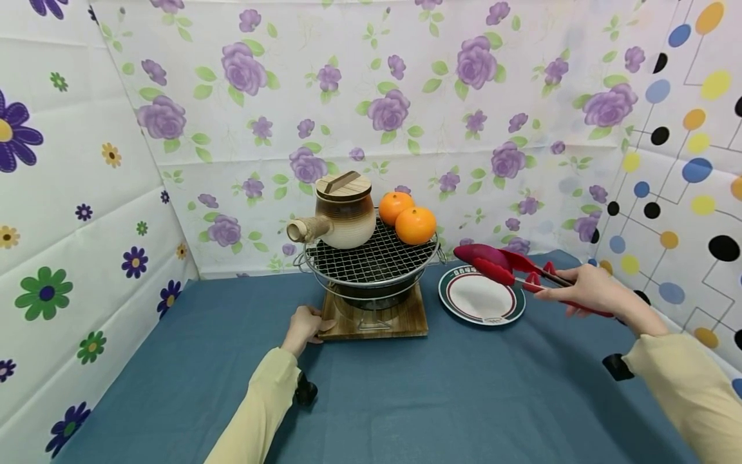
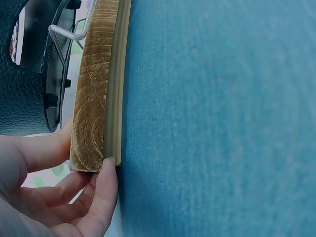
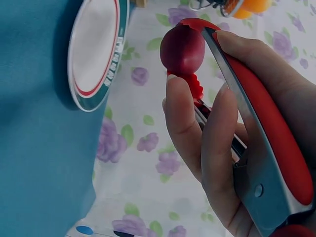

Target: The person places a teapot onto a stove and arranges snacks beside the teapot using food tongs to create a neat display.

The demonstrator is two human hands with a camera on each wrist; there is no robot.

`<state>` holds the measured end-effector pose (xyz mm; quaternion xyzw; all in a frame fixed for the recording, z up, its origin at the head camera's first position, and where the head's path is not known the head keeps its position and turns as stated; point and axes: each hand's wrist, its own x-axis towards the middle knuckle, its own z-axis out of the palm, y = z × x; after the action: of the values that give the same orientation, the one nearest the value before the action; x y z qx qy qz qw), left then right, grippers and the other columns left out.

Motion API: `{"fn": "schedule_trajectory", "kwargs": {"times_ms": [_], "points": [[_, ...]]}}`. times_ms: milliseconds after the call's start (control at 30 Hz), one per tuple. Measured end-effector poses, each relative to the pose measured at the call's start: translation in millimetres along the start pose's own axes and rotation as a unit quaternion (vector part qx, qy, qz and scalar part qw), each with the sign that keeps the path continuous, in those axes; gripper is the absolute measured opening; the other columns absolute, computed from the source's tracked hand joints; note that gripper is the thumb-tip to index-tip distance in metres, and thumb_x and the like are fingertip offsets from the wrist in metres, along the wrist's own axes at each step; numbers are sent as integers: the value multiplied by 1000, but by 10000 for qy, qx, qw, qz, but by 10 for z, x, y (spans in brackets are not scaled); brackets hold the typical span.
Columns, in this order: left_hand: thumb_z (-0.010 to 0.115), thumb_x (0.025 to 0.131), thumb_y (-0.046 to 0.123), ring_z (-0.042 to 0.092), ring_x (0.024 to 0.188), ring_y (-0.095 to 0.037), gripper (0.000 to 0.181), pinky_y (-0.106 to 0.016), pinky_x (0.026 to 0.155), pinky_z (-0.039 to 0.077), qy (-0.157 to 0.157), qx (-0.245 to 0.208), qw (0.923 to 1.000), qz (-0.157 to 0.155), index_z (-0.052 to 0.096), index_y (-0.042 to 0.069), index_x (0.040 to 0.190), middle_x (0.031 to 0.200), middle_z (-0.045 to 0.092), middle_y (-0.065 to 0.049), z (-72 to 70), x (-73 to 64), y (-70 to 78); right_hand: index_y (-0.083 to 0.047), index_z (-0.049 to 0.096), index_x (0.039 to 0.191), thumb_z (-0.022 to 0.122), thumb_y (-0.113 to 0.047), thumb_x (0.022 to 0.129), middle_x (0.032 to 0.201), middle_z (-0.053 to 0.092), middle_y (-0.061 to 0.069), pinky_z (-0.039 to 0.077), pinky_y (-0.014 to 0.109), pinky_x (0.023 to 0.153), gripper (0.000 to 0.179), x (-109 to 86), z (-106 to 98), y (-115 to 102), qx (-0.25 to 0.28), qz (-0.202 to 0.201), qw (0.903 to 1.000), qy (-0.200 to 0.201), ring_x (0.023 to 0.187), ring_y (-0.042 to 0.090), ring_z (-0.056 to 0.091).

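Observation:
My left hand (image 1: 304, 325) grips the front left corner of a square wooden board (image 1: 379, 332), thumb on top and fingertips along the side and lower edge. On the board stands a round grill (image 1: 377, 263) with a black wire mesh. A clay pot (image 1: 350, 219) with a wooden lid and side handle sits on the mesh, beside two oranges (image 1: 415, 225). My right hand (image 1: 591, 289) holds red-tipped tongs (image 3: 266, 123). Their tips clasp a smooth, oblong purple-red thing (image 3: 182, 49), above and apart from the white plate (image 1: 481, 296) with a green rim.
A blue cloth (image 1: 440, 399) covers the table. Floral sheets (image 1: 348, 84) stand behind it and to the left, and a dotted sheet (image 1: 684, 193) to the right. The plate lies just right of the grill. Wire handles stick out from the grill's sides.

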<state>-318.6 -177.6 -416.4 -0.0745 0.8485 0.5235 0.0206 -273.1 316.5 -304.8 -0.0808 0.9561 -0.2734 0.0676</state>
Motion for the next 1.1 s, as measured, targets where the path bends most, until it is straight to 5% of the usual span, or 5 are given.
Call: {"fn": "schedule_trajectory", "kwargs": {"times_ms": [533, 1100], "points": [[67, 82, 4, 56, 69, -29, 46, -35, 55, 54, 105, -42, 9999, -31, 45, -15, 118, 92, 49, -24, 6, 3, -14, 12, 32, 134, 64, -55, 76, 60, 60, 6, 46, 34, 53, 94, 33, -227, -201, -5, -90, 9998, 170, 53, 23, 58], [67, 81, 5, 54, 70, -26, 45, -36, 55, 54, 75, -85, 9999, 40, 46, -15, 115, 78, 47, -16, 18, 13, -30, 5, 26, 139, 63, -58, 75, 62, 62, 7, 45, 33, 51, 97, 5, -407, -421, 38, -70, 9993, 370, 55, 24, 59]]}}
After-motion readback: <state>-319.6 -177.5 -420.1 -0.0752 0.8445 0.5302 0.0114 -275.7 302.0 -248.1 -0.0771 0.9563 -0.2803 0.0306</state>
